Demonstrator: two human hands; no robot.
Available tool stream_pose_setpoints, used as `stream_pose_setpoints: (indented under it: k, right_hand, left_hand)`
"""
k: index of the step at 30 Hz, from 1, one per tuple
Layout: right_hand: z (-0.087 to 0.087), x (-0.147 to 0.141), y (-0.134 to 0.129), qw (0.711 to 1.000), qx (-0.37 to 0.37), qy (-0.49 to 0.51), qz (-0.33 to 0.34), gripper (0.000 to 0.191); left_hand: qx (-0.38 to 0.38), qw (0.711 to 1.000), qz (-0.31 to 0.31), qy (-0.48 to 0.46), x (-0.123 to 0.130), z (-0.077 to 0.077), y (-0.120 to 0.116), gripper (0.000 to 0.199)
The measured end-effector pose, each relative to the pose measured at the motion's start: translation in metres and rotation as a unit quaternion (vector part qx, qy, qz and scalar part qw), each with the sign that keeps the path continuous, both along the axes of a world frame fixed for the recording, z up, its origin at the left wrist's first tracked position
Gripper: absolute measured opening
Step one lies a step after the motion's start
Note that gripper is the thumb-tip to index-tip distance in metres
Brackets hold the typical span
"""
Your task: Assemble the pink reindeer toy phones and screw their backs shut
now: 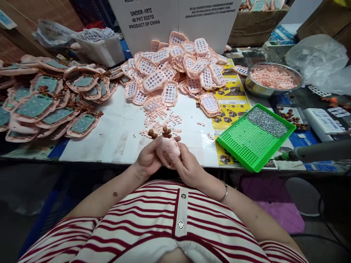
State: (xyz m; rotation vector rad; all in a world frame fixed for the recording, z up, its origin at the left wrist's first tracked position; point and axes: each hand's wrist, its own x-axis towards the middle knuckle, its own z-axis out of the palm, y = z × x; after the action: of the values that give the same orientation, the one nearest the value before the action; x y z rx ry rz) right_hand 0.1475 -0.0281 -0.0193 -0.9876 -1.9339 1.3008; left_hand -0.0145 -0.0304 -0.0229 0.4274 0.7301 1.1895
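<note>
Both my hands are closed around one pink plastic toy shell (168, 149), held just above the table's front edge. Brown antler-like pieces (166, 132) stick up from its far end. My left hand (149, 157) wraps its left side, and my right hand (189, 166) grips the right side with the thumb across the front. The shell's underside is hidden. Small pink parts (160, 117) lie scattered just beyond my hands. Farther back is a heap of pink frames with perforated white panels (170, 93).
Pink shells with green circuit boards (35, 106) are piled at left. On the right are a green tray (257, 166) of small metal screws, a power screwdriver (315, 151) and a metal bowl (257, 87) of pink pieces. A printed white carton (175, 22) stands behind.
</note>
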Motion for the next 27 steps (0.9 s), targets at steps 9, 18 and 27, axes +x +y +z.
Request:
stream_pose_setpoints:
  k: [9, 18, 27]
  right_hand:
    - [0.009, -0.002, 0.003, 0.98, 0.079, -0.17, -0.061, 0.053]
    - [-0.003, 0.015, 0.019, 0.971, -0.148, 0.178, 0.055, 0.057]
    - [-0.009, 0.009, 0.012, 0.909, -0.316, 0.271, 0.016, 0.084]
  left_hand:
    - [0.004, 0.99, 0.096, 0.1, 0.015, 0.004, 0.001, 0.044]
    - [0.009, 0.988, 0.097, 0.119, 0.003, 0.009, 0.005, 0.051]
    - [0.013, 0.977, 0.026, 0.211, -0.001, 0.026, 0.006, 0.058]
